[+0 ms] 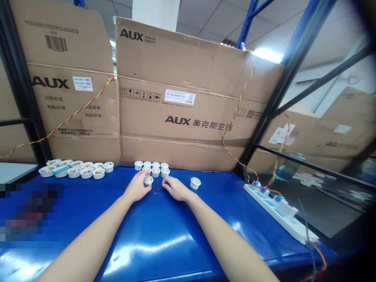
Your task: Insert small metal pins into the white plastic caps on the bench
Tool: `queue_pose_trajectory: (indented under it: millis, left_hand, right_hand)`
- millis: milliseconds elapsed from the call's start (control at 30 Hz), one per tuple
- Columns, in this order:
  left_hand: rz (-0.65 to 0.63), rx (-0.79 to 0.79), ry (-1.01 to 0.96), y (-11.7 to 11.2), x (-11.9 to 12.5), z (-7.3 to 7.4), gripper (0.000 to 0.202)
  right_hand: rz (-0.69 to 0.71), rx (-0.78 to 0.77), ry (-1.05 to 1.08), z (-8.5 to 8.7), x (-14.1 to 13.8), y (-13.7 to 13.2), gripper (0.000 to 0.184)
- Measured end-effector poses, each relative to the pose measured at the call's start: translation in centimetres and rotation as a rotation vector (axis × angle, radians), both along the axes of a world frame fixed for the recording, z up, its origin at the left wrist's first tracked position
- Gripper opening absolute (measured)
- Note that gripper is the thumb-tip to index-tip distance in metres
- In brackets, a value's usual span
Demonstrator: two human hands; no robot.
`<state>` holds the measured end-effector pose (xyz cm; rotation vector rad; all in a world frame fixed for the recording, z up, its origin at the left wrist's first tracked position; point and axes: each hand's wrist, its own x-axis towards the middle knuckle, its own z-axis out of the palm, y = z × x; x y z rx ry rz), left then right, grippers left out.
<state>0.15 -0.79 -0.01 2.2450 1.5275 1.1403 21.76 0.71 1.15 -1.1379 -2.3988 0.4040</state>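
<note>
In the head view my left hand [137, 186] is closed around a small round white cup-like piece [148, 180] at the middle of the blue table. To its right, my right hand [175, 188] has its fingers pinched together; anything between the fingertips is too small to name. Several tiny screw-like metal bits [157, 193] lie on the table between the hands. Just behind the hands stand several similar white round pieces [155, 171] in two rows. Another single white round piece [195, 183] sits apart, right of my right hand.
Several white tubs [86, 172] with small brassy contents stand at the back left, a teal tool-like thing [65, 169] across them. A white power strip [279, 211] with plugs runs along the right edge. Cardboard sheets [182, 145] wall the back, with twisted red-yellow wires [235, 113] hanging down.
</note>
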Motion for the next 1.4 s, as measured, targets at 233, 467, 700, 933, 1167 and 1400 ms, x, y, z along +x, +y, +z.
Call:
queue_pose_trajectory:
  millis: [233,467,700,933,1167,1400]
  left_hand:
    - [-0.244,0.247,0.216,-1.4,1.2,2.2,0.017]
    - [-0.175,0.287,0.3,-1.2,1.8,2.0,0.021]
    - [-0.148,0.508,0.247,-1.1,1.8,1.7,0.02]
    - [-0.118,0.379,0.263,-1.1,1.7,1.7,0.013]
    - [0.16,0.041,0.178,0.0,0.5,0.0,0.043]
    - [-0.01,-0.028,-0.032,0.5,-0.1,-0.3,0.044]
  right_hand:
    - [0.044,-0.151,0.199,1.0,-0.9,-0.5,0.02]
    - [0.078,-0.311,0.341,1.5,-1.2,-0.9,0.019]
    - [0.05,-0.487,0.532,1.0,-1.1,-0.5,0.03]
    - [-0.001,-0.322,0.432,0.9,-1.3,-0.4,0.027]
    - [-0.129,-0.043,0.213,0.5,-1.1,-0.5,0.023]
    - [-0.125,0.174,0.126,1.1,-1.2,-1.0,0.017]
